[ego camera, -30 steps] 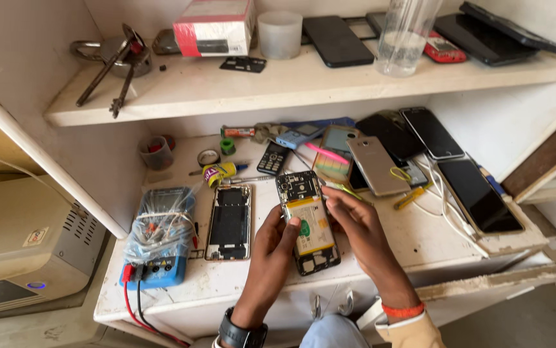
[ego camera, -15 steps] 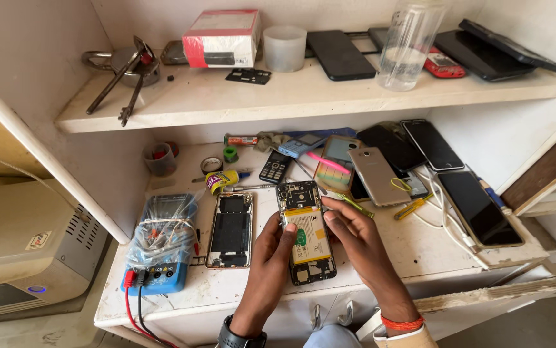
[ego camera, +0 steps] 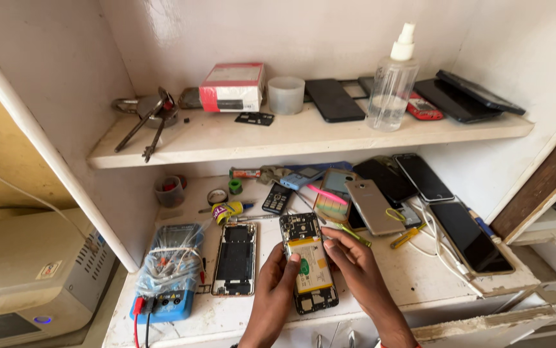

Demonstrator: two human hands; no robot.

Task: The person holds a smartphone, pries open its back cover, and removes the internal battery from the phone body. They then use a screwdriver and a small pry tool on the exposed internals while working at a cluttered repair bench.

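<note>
Hands: left hand (ego camera: 278,283) and right hand (ego camera: 354,264) both closed on the opened phone (ego camera: 309,270) — held between them, over the worktop (ego camera: 413,277).
Left of them: phone back shell (ego camera: 234,259), blue multimeter (ego camera: 168,274).
Above: white shelf (ego camera: 304,136) — spray bottle (ego camera: 391,84), white walls.

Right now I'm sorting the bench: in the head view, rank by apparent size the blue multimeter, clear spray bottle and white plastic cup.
1. Blue multimeter, though nearest the camera.
2. Clear spray bottle.
3. White plastic cup.
</note>
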